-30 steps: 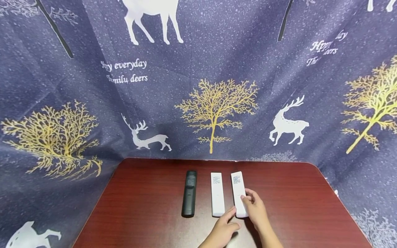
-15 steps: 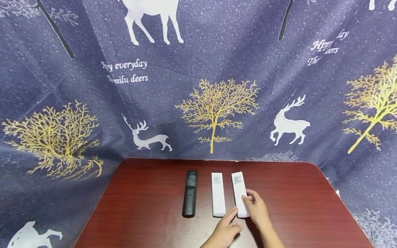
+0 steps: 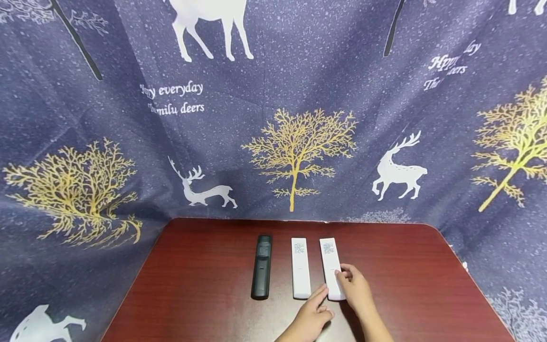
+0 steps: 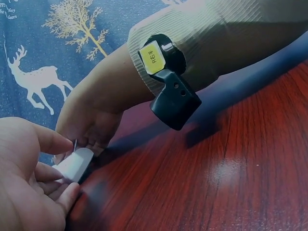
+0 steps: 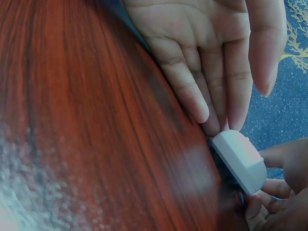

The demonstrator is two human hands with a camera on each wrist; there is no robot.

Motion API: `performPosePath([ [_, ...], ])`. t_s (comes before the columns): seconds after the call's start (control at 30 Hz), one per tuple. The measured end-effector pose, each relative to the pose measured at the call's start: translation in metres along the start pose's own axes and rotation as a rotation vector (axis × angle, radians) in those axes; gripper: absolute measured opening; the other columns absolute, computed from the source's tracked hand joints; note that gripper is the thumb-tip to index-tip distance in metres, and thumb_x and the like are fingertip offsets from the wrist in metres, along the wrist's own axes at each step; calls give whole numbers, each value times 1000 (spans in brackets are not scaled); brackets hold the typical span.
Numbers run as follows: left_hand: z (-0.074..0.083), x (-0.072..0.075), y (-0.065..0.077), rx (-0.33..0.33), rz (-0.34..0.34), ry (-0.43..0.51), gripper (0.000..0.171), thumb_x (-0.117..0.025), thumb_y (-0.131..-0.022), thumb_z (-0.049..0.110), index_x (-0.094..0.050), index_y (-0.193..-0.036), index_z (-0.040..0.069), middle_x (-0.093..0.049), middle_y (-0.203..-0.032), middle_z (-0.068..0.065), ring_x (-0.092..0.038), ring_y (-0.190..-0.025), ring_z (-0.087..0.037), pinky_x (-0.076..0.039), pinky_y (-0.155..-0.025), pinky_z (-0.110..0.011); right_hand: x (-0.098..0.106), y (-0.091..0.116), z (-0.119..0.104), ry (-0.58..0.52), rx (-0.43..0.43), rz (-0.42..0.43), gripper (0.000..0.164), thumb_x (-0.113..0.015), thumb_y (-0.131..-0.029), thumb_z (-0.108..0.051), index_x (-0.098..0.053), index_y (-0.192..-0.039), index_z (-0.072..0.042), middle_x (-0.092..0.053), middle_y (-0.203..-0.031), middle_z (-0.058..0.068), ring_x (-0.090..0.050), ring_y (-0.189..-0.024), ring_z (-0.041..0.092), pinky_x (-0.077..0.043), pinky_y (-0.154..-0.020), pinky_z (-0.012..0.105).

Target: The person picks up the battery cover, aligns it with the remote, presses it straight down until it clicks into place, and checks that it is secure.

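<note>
Three remote controls lie in a row on the table: a black remote [image 3: 261,267] at left, a white remote [image 3: 301,268] in the middle and a white remote [image 3: 331,266] at right. My right hand [image 3: 355,287] pinches the right-hand white remote at its right edge, near the lower half. With mostly straight fingers, my left hand [image 3: 306,317] touches that remote's lower left edge. The right wrist view shows the white remote's near end [image 5: 240,161] between my left hand [image 5: 202,43] and my right hand [image 5: 288,187]. Its far part is hidden there.
The dark red wooden table [image 3: 205,285] has rounded far corners. Behind it hangs a blue curtain [image 3: 265,76] with white deer and yellow trees. In the left wrist view, a black wrist camera mount [image 4: 175,98] sits on my right forearm.
The right-hand white remote has shifted very slightly towards me and to the right, with my right hand moving along. My left fingertips stay at its lower edge. The other two remotes lie still.
</note>
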State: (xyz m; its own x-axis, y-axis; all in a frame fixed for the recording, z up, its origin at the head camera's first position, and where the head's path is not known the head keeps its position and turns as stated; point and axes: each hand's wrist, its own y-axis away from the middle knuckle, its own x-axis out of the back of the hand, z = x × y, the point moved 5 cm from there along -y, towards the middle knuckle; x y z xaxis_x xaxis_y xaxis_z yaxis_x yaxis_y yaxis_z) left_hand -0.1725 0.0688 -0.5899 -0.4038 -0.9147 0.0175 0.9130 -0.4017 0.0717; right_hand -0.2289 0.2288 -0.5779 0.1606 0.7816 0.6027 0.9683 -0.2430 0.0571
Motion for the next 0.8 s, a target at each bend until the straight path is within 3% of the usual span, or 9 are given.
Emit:
performPosePath([
  [0.13, -1, 0, 0, 6, -5, -7, 65, -64, -89, 7, -42, -147, -11, -34, -161, -23, -57, -129, -33, -52, -103, -28, -1, -1, 2, -16, -15, -4, 40, -61, -98, -21, -61, -129, 4, -70, -101, 15, -64, -87, 20, -51, -68, 27],
  [0.5, -2, 1, -1, 6, -10, -26, 65, -65, -89, 8, -43, -147, -9, -34, -161, -23, -56, -131, -34, -51, -105, -32, 0, 1, 3, 51, 26, 45, 34, -62, -98, -20, -65, -123, 3, -62, -101, 12, -61, -91, 20, -50, -75, 27],
  [0.8, -3, 1, -2, 17, -27, -11, 66, -64, -89, 9, -41, -149, -7, -33, -161, -23, -55, -132, -35, -50, -107, -36, -1, 0, 3, 62, 24, 37, 35, -62, -98, -21, -65, -124, 2, -63, -101, 11, -60, -90, 20, -48, -74, 29],
])
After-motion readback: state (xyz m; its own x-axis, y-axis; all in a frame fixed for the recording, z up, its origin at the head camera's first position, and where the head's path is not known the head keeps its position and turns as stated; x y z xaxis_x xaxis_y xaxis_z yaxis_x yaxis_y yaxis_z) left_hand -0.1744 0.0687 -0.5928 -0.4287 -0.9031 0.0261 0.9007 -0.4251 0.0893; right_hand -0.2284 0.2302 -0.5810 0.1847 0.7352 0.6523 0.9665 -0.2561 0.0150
